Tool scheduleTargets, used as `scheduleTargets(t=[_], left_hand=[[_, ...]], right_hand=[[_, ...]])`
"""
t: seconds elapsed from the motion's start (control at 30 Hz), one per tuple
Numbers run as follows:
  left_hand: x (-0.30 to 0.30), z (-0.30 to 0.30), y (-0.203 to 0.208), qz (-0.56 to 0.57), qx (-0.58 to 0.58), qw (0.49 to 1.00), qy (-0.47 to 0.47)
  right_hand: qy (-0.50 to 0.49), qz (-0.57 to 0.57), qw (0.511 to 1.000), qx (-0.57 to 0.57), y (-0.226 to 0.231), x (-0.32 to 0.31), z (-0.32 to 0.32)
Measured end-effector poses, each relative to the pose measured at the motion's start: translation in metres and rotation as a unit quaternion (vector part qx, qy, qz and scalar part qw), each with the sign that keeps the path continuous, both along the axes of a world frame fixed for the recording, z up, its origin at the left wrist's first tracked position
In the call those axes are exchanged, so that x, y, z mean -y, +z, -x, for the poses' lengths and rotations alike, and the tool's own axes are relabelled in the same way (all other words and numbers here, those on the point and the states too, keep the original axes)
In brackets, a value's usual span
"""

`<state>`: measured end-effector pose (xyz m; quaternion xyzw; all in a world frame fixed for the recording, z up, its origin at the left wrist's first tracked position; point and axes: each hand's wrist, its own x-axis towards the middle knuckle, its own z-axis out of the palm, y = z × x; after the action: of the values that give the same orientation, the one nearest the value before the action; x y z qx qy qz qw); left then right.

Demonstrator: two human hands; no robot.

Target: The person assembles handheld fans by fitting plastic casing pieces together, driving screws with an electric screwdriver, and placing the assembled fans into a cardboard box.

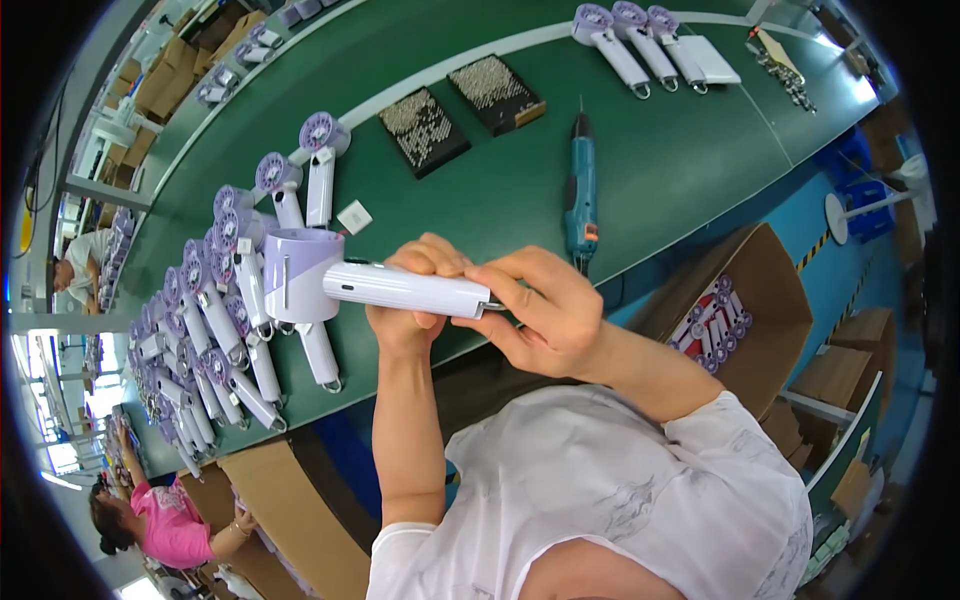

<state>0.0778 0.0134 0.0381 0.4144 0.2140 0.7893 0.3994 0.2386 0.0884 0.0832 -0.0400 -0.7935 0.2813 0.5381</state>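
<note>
A handheld fan [405, 288] with a white handle and a lilac head lies sideways in front of my chest, its head toward the left. My left hand [408, 310] is closed around the middle of the handle. At the handle's right end, the thumb and fingers of my right hand [545, 310] pinch around a small metal loop [492, 306]. Part of the handle's underside is hidden by my left fingers. Just beyond the fan head, a small white square piece [354, 217] rests on the green bench [500, 180].
Many similar fans [205, 300] crowd the bench's left side. A teal electric screwdriver [582, 190] and two black trays [424, 132] of small metal parts lie beyond my hands. Three fans [630, 45] sit at the far edge. A cardboard box [760, 300] holds fans at right; a co-worker [175, 520] is at lower left.
</note>
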Motion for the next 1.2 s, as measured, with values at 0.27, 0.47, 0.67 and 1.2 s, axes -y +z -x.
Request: scheduleTargets(t=[0.27, 0.47, 0.67, 1.2], left_hand=[[-0.004, 0.007, 0.004, -0.076, -0.077, 0.994, 0.019], [0.003, 0.009, 0.005, 0.010, -0.023, 0.999, 0.035], [0.025, 0.028, 0.003, 0.265, -0.028, 0.951, 0.155], [-0.033, 0.077, 0.004, 0.434, -0.095, 0.877, 0.181]], right_hand=[[0.048, -0.016, 0.999, -0.012, 0.007, -0.008, 0.000], [0.053, 0.012, 0.997, 0.052, 0.009, -0.013, 0.001], [-0.062, -0.210, 0.936, 0.276, 0.019, -0.124, -0.042], [0.030, -0.431, 0.804, 0.409, -0.006, -0.196, -0.040]])
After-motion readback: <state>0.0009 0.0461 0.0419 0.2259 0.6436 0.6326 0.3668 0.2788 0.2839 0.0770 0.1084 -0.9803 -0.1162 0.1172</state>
